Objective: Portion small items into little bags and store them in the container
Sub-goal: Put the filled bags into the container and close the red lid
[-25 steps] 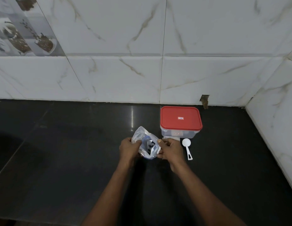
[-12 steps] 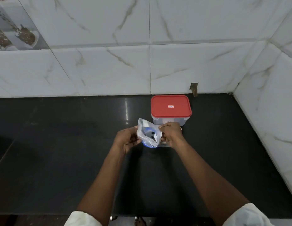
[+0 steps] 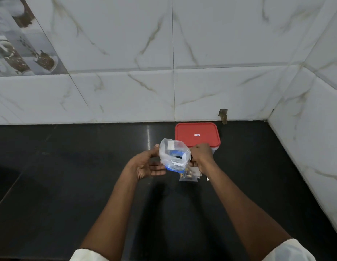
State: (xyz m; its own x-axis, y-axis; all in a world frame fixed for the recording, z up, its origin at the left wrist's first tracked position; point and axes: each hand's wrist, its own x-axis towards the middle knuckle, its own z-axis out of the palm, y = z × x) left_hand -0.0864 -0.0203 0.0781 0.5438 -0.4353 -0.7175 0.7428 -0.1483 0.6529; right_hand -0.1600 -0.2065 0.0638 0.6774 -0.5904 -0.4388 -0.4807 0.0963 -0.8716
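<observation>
A clear plastic bag (image 3: pixel 173 154) with blue print and dark small items inside is held above the black counter. My right hand (image 3: pixel 200 156) pinches its right edge. My left hand (image 3: pixel 147 165) lies palm-up beside the bag with its fingers straight, the thumb touching the bag's left edge. Just behind stands the clear container with a red lid (image 3: pixel 197 134), its lid on. A few little filled bags (image 3: pixel 188 177) lie on the counter under my right wrist.
The black counter (image 3: pixel 69 176) runs left and toward me. Marble-tiled walls close it off at the back and on the right. A small white piece (image 3: pixel 207 178) shows beside my right wrist.
My left hand has let go of the bag's edge and spread its fingers. The bag's mouth is wider. The view tilted up and drew closer.
</observation>
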